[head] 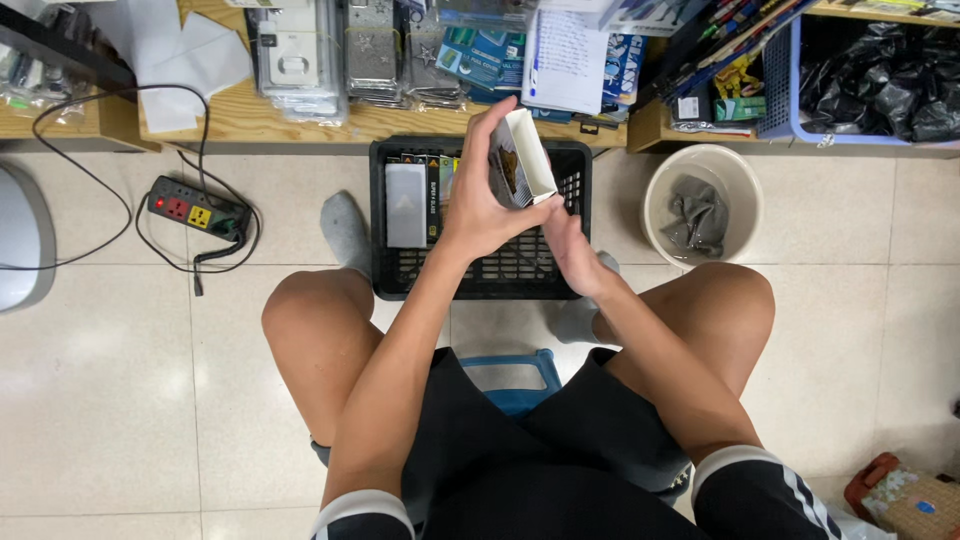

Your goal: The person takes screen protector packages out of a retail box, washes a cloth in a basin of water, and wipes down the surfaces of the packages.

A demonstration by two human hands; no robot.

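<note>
Gripping a small white open box (525, 160) over the black crate (575, 180), the left hand (480, 205) closes around its side, tilting the opening up so the brownish contents show. The right hand (570, 250), loosely curled, steadies the base. Flat packages lie in the crate; a grey cloth fills the pale bucket (735, 175).
</note>
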